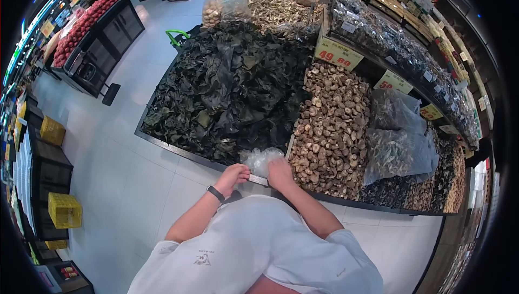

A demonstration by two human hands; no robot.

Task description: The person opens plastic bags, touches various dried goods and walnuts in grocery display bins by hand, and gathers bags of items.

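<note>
A crumpled clear plastic bag (pixel 261 161) lies at the front edge of the bin, against the dark dried seaweed (pixel 227 83). My left hand (pixel 233 177) is at the bag's left side, its fingers curled and pressed together near the plastic; what they pinch is too small to make out. On the right side of the bag, my right hand (pixel 279 173) is closed on the plastic, with its fingertips partly hidden. Dried mushrooms (pixel 330 131) fill the compartment just right of my right hand.
Filled plastic bags (pixel 397 153) rest on the goods at the right, below price signs (pixel 338 54). The bin's metal rim (pixel 184 152) runs in front of me. Yellow baskets (pixel 65 210) stand at the left, and a red-produce stand (pixel 81 31) is at the upper left.
</note>
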